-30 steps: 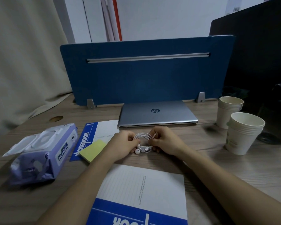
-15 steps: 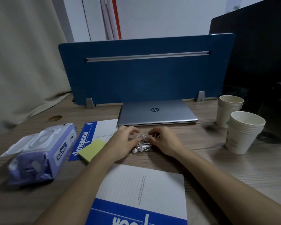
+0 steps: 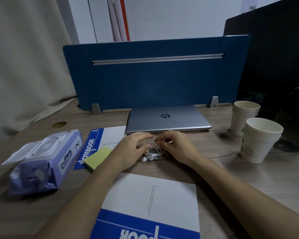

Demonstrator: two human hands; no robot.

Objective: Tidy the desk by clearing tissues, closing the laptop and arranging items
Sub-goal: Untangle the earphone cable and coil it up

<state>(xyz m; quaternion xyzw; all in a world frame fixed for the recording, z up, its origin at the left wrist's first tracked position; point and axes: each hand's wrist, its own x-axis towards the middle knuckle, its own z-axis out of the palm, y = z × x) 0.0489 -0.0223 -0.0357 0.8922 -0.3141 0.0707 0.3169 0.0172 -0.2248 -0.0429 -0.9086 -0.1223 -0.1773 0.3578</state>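
Two notebooks (image 3: pixel 109 137), two cup stacks (image 3: pixel 259 140) and one shut laptop (image 3: pixel 167 119) are lying on the desk (image 3: pixel 248 176) while the right hand (image 3: pixel 178 147) is pinching the earphones (image 3: pixel 152 152) and the left hand (image 3: pixel 133 149), now lifted, is spreading its fingers.

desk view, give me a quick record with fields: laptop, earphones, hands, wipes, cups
laptop: closed, by the blue divider
earphones: white, coiled on the desk between both hands
left hand: fingers curled beside the coil
right hand: pinching the cable
wipes: lid open, far left
cups: two stacks, right
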